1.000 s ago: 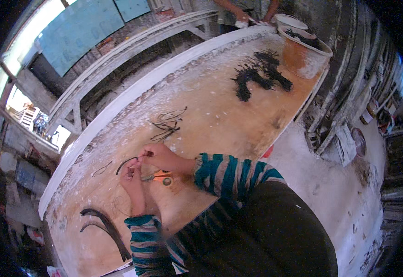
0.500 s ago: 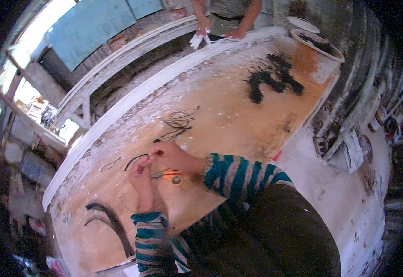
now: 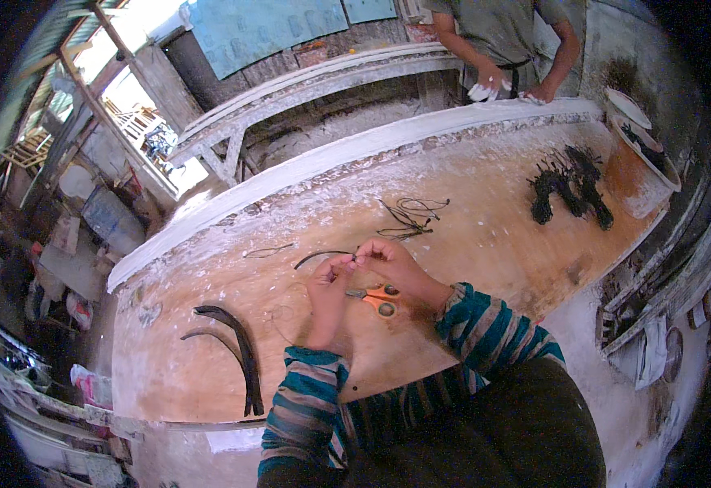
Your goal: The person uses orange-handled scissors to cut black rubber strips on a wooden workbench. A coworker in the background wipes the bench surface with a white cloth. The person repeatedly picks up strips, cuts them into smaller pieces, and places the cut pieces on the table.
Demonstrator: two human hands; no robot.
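My left hand (image 3: pixel 329 286) and my right hand (image 3: pixel 391 264) meet over the wooden tabletop, their fingertips pinched together on a thin black cord (image 3: pixel 316 258). One end of it curves out past my left fingers; the part between the fingertips is too small to make out. Just below my right hand lies a pair of scissors (image 3: pixel 383 300) with orange handles. Several thin black loops (image 3: pixel 408 220) lie beyond my hands, and a single thin loop (image 3: pixel 268 251) is to their left. Nearer on the left rest long black strips (image 3: pixel 240 346), slightly curved.
Bundles of black cords (image 3: pixel 569 187) lie at the far right beside an orange-brown bucket (image 3: pixel 634 180). A whitened raised edge (image 3: pixel 355 159) runs along the far side of the table (image 3: pixel 461 211). Across it stands another person (image 3: pixel 502 49) with white-coated hands. A long bench (image 3: pixel 290 93) stands behind.
The view has turned, so the table and its things appear farther right. My hands still pinch the cord together, near the scissors. The other person's hands remain at the far edge.
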